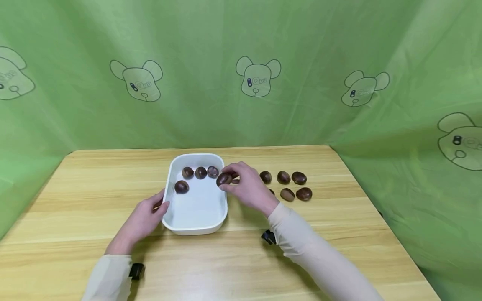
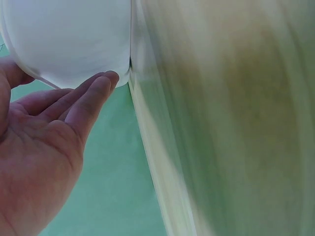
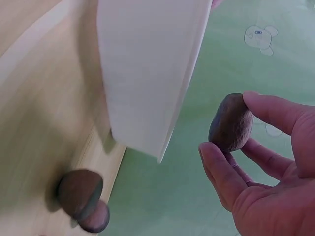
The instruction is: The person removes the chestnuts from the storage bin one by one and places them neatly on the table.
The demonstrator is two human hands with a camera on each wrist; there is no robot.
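A white rectangular tray (image 1: 193, 209) stands on the table with several brown chestnuts (image 1: 182, 187) inside, three in a row along its far end. My left hand (image 1: 143, 219) grips the tray's left side, thumb at the rim and fingers against the outer wall, as the left wrist view shows. Between thumb and fingers, my right hand (image 1: 248, 186) pinches a dark chestnut (image 3: 231, 123) above the tray's right rim. To the right of the tray more chestnuts (image 1: 283, 177) lie on the table in two rough rows; my right hand partly covers one of them.
The wooden table (image 1: 75, 200) runs up to a green curtain (image 1: 199, 83) with mouse-head drawings, which closes off the back and both sides. Black wrist-camera mounts (image 1: 137, 271) show below both wrists.
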